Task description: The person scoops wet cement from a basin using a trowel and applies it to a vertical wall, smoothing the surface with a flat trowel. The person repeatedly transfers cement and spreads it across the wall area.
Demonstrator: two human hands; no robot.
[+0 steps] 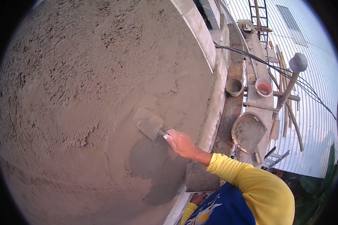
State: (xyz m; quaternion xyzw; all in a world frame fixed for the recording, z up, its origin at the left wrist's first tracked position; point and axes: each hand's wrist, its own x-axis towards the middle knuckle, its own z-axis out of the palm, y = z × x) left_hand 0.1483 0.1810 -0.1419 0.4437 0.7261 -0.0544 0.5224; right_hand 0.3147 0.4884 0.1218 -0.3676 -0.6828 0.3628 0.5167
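My right hand (182, 144), out of a yellow sleeve, grips the handle of a trowel (148, 123). The trowel's broad, mortar-smeared blade lies against a wall of wet grey-brown plaster (101, 93). Just below the blade the plaster has a darker, smoother patch (148, 155). Low in the view, my left hand (198, 198) is in shadow beside a pale ledge, partly covered by my blue shirt; its fingers cannot be made out.
On the plank scaffold at right stand a mortar-filled tub (249, 132), a dark bucket (234, 87) and a pinkish bucket (264, 88). A capped pole (290, 84) rises beside them, and black cables (266, 63) cross over. Beyond are a ladder (258, 17) and corrugated metal sheets (315, 131).
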